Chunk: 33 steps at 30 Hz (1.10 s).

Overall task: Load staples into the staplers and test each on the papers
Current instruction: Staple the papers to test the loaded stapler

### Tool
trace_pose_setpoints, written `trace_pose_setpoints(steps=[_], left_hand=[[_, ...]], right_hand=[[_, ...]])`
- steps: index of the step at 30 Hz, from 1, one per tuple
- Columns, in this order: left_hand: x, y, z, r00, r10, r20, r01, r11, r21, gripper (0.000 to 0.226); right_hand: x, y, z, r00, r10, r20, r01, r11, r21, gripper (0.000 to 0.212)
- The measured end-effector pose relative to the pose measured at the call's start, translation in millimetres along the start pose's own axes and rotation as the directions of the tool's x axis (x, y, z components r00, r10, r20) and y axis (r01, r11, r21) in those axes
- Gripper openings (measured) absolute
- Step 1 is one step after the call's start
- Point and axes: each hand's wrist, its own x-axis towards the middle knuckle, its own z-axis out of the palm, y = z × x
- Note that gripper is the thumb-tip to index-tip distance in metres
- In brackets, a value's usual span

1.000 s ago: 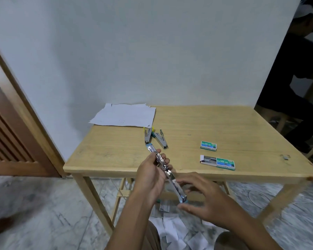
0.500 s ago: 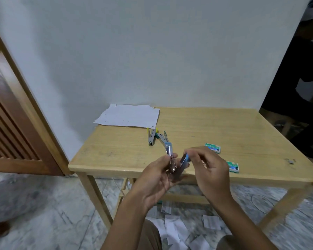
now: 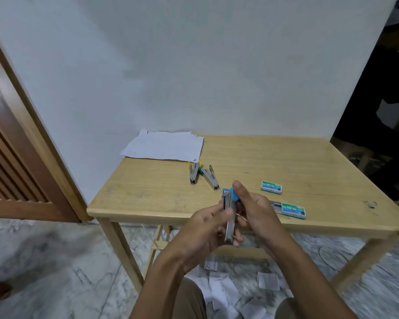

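The wooden table [image 3: 286, 162] carries papers [image 3: 164, 146], a yellow stapler [image 3: 194, 172] and a green stapler [image 3: 209, 177]. At its near edge we grip the blue stapler [image 3: 229, 217] upright, left hand [image 3: 203, 229] curled round its body, right hand [image 3: 256, 210] pinching its cap. Our fingers hide the magazine.

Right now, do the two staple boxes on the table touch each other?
Apart. The head view shows bare table between the far staple box and the near staple box.

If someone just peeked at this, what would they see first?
The left hand and right hand grip a shiny blue-tipped stapler upright at the near edge of the table. Behind it a yellow-tipped stapler and a green-tipped stapler lie on the wood, with green staple boxes to the right and white papers at the far left corner.
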Motion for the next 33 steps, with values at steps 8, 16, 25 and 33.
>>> trace_pose_setpoints(steps=[8,16,25,33], left_hand=[[4.7,-2.3,-2.1,0.998,0.043,-0.044,-0.032,0.97,0.242,0.026],[13.2,13.2,-31.6,0.996,-0.068,-0.051,0.08,0.955,0.287,0.035],[104.2,88.2,-182.0,0.462,0.325,-0.825,0.513,0.661,0.547,0.075],[155.1,99.5,-274.5,0.198,0.215,-0.956,0.802,0.526,0.284,0.08]], right_hand=[[2.2,3.9,5.3,0.996,0.05,-0.07,-0.041,0.992,0.122,0.061],[21.4,15.2,13.7,0.996,-0.032,-0.079,0.038,0.997,0.073,0.051],[87.6,-21.9,-2.2,0.987,-0.049,-0.152,0.03,0.991,-0.128,0.041],[154.9,-36.4,3.7,0.993,-0.034,-0.109,0.011,0.979,-0.202,0.044]])
